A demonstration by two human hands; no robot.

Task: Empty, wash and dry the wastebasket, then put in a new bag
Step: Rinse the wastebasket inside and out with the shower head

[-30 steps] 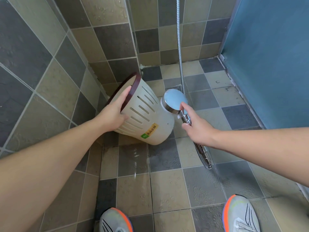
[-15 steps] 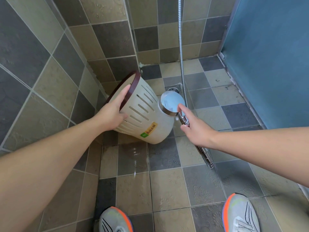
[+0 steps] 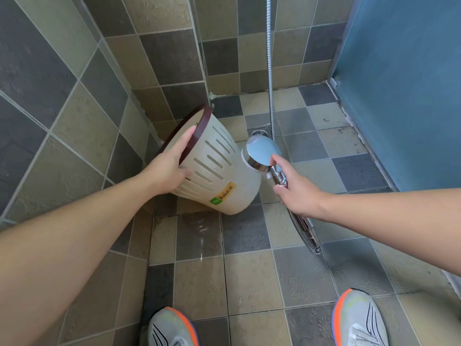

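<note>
held tilted above the tiled floor [image 3: 249, 283] near its far left corner: cream slotted wastebasket [image 3: 219, 171], left hand [image 3: 167, 171] clamped over the dark rim. right hand [image 3: 296, 193] curled round the shower head [image 3: 262, 153] handle, against the basket's base.

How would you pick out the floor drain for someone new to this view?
Start at the blue wall on the right and follow the metal hose down to the tiled floor. The drain is the small metal square just behind the shower head, the only shiny patch among the tiles.
</note>
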